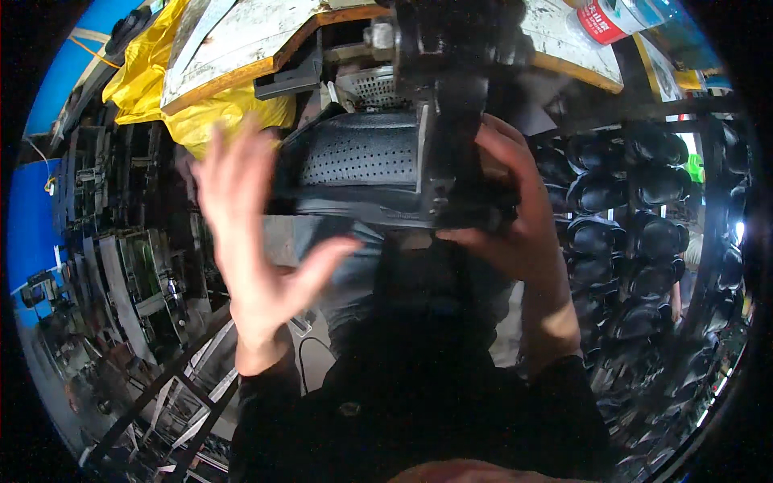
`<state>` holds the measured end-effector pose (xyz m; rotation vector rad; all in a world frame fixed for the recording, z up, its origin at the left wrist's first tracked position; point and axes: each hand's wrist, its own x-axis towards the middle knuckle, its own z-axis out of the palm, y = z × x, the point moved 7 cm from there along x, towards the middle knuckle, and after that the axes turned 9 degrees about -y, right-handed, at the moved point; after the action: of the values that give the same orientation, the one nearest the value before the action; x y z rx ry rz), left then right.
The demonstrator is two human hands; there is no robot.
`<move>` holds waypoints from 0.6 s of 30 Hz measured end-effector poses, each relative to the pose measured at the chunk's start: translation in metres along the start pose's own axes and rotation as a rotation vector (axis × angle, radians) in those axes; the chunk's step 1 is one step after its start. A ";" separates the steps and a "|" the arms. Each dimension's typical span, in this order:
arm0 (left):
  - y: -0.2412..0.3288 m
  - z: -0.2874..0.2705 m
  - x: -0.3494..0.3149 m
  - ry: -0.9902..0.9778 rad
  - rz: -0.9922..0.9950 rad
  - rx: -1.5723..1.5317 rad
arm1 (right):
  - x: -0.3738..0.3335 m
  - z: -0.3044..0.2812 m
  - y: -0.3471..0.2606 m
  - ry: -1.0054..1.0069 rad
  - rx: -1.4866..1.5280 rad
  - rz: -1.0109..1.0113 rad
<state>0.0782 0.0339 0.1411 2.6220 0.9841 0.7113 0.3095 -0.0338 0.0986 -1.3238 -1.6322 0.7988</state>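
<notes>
In the middle a black perforated leather piece (360,153), curved like a shoe upper, lies beneath a dark machine head (451,105), which hides part of it. My right hand (523,217) curls around the piece's right end, thumb at the near edge and fingers on the far side. Off to the left, my left hand (245,217) is raised beside the piece with its fingers spread and nothing in it; motion blurs it slightly. The thumb points toward the near edge of the leather.
Behind the machine is a worn white table (250,40) with a wooden edge. Yellow plastic bags (149,76) hang at its left, and a clear bottle (608,20) lies at the right. Racks of black shoes (628,193) stand to my right; metal racks (133,282) fill the left.
</notes>
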 end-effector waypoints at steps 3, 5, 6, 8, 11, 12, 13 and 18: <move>0.034 0.016 0.035 -0.232 0.086 -0.032 | 0.003 -0.001 -0.003 -0.071 -0.025 0.034; 0.040 0.021 0.046 -0.306 0.086 -0.076 | 0.007 0.000 -0.008 -0.099 -0.088 0.006; 0.040 0.024 0.048 -0.329 0.090 -0.088 | 0.007 0.001 -0.011 -0.104 -0.116 -0.010; 0.037 0.032 0.052 -0.377 0.100 -0.114 | 0.009 0.000 -0.018 -0.104 -0.173 -0.046; 0.033 0.043 0.053 -0.368 0.129 -0.290 | 0.013 -0.001 -0.030 -0.155 -0.248 0.005; 0.029 0.048 0.051 -0.369 0.117 -0.350 | 0.014 -0.002 -0.032 -0.182 -0.271 0.040; 0.024 0.051 0.049 -0.366 0.081 -0.402 | 0.016 -0.001 -0.034 -0.204 -0.284 0.054; -0.001 0.074 0.028 -0.319 -0.167 -0.773 | 0.017 0.000 -0.031 -0.199 -0.200 0.068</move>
<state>0.1353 0.0490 0.0878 1.8740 0.6448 0.4778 0.2954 -0.0247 0.1301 -1.4852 -1.8712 0.8475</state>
